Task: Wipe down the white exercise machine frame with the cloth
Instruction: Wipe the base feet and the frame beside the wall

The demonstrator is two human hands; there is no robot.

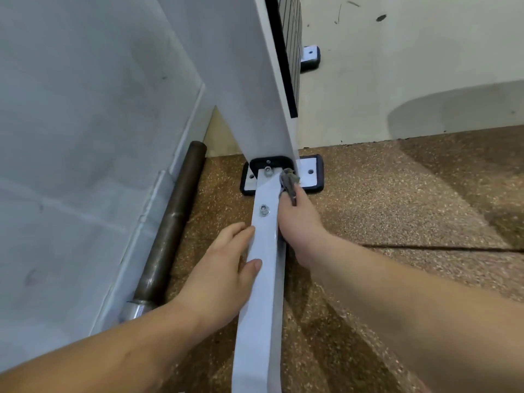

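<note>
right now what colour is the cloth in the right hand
The cloth is grey, as the head view shows.

White exercise machine frame (266, 296) runs low as a flat bar to the foot of its broad upright panel; two bolts (264, 209) stand near the joint. Small grey cloth (288, 178), bunched, lies against the bar's right edge there; the right hand (297, 219) pinches it.

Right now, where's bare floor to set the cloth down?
Widest bare floor lies right of the white bar, from the foot plate toward you. Left strip, between bar and brown pipe, is narrow. Crowded at the plate: right hand, cloth.
</note>
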